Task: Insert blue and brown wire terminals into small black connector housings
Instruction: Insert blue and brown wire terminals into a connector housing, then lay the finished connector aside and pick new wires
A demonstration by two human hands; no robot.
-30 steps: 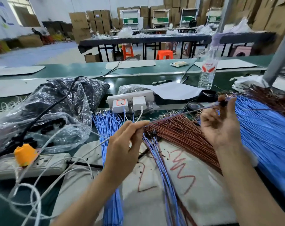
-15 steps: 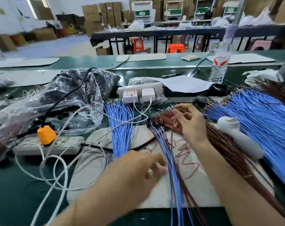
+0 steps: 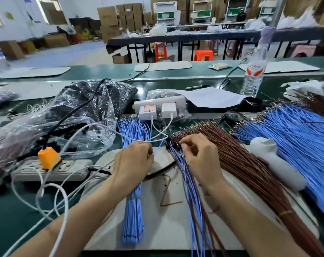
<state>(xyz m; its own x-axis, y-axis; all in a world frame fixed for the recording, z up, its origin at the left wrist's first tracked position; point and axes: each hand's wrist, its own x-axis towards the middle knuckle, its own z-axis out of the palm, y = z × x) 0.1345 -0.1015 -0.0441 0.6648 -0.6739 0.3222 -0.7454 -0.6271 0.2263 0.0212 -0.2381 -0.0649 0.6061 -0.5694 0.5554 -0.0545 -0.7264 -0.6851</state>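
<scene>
A tied bundle of blue wires (image 3: 133, 210) lies on the white mat (image 3: 166, 230). My left hand (image 3: 133, 164) rests on the bundle's upper part, fingertips pinched on a blue wire near its terminal ends. My right hand (image 3: 200, 156) sits at the terminal ends of the fanned brown wires (image 3: 241, 160), finger and thumb closed among them. Between my hands lies a sheaf of mixed blue and brown wires (image 3: 192, 201) with small black housings (image 3: 173, 144) at its top. A clear plastic bag (image 3: 79, 115) at the left holds dark parts.
A white power strip with two chargers (image 3: 159, 106) stands behind the wires, its white cables looping left. An orange plug (image 3: 49, 157) sits in a second strip (image 3: 51, 170). A large blue wire fan (image 3: 296, 141), a white handheld object (image 3: 274, 164), black tape (image 3: 233, 115) and a water bottle (image 3: 254, 71) are on the right.
A second ago both hands held a wire stretched above the table. Since then they have dropped; my left hand moved up onto the blue bundle, my right stays at the brown wire ends.
</scene>
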